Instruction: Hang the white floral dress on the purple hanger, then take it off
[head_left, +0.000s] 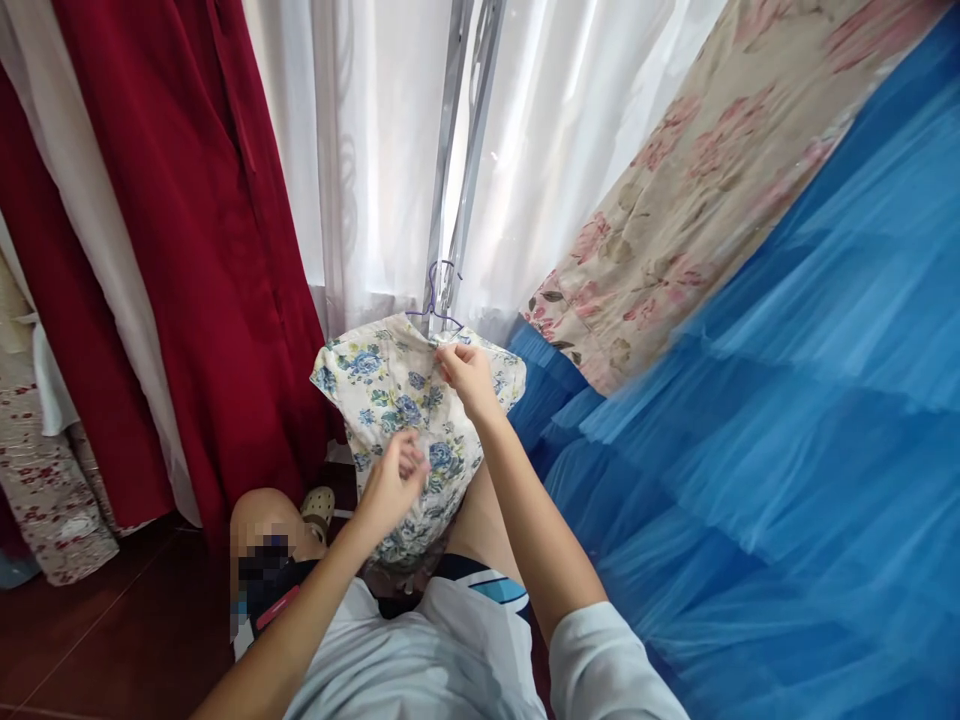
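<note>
Dress (390, 385) on a hanger (439, 300) sits mid-frame. I see my right hand (466, 375) pinching its collar, while my left hand (390, 488), just below, rests half-curled against its front, gripping nothing.

Left of the grip: dark red curtain (202, 250) w/ a white strip (97, 250) beside it, red-brown floor (112, 640) below. Behind & above: sheer white curtain (375, 150) & metal pole (457, 130). Right: blue tulle (787, 450), pink-floral cloth (712, 180) above it.

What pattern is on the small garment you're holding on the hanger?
Blue flowers with green leaves on cream fabric: the small floral garment, best seen in the head view.
</note>
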